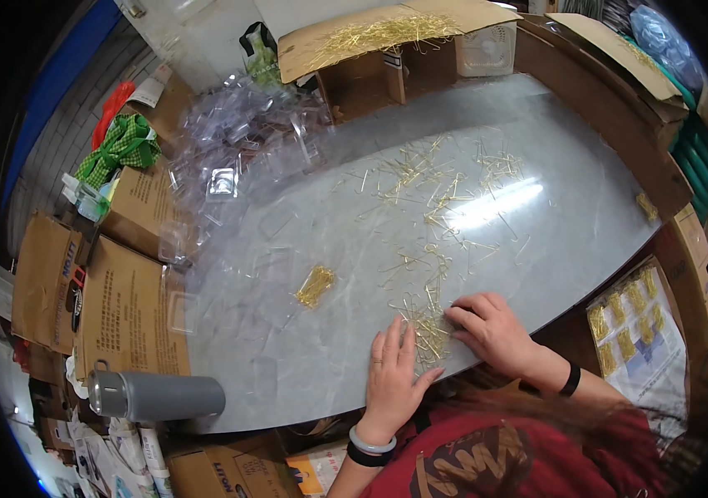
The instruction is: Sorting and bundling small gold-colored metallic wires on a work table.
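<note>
Thin gold wire hooks [437,199] lie scattered over a grey marble-look table [304,349]. My left hand [393,371] rests flat, fingers spread, at the table's near edge beside a small heap of hooks [430,330]. On the heap's right side lies my right hand [493,329], its fingertips curled onto the hooks. A neat bundle of gold hooks [315,286] sits apart, to the left of both hands. Whether either hand grips a hook is hidden by the fingers.
Clear plastic blister trays [242,141] pile at the table's far left. A cardboard box topped with gold hooks [379,37] stands at the back. Cardboard cartons [121,290] line the left side, with a grey flask [154,396] lying near. Packed hook bundles [632,319] fill a box at right.
</note>
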`<state>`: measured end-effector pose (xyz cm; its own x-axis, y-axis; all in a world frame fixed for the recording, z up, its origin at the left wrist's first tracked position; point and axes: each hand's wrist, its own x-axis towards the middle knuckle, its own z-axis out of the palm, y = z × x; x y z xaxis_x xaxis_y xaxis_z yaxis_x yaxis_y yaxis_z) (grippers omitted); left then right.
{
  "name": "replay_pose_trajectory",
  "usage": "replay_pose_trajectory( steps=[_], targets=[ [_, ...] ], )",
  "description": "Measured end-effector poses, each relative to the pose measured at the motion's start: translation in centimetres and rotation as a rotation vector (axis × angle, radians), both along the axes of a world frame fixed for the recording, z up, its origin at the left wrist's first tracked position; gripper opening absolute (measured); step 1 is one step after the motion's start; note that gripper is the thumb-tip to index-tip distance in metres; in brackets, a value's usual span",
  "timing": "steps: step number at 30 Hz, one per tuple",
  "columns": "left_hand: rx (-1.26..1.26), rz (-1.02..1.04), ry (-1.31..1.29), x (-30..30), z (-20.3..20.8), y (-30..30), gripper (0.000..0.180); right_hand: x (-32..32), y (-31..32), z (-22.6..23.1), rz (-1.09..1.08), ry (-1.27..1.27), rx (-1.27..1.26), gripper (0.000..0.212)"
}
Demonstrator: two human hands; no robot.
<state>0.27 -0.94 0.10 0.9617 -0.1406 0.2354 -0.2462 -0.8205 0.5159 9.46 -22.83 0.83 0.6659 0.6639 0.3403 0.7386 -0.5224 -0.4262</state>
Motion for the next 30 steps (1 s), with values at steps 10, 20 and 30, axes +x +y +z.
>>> replay_pose_trajectory(
  steps=[10,20,30],
  targets=[
    [0.113,0.078,0.085,0.3,-0.2,0.1,0.093,-1.7,2.8,-0.1,0.082,-0.036,0.047,0.046],
    [0.194,0.165,0.076,0.6,0.7,-2.0,0.097,2.1,2.2,1.6,-0.039,-0.223,-0.042,0.047],
    [0.292,0.147,0.031,0.7,0.0,-2.5,0.081,0.6,1.9,0.3,-0.165,-0.062,0.087,0.039]
  ],
)
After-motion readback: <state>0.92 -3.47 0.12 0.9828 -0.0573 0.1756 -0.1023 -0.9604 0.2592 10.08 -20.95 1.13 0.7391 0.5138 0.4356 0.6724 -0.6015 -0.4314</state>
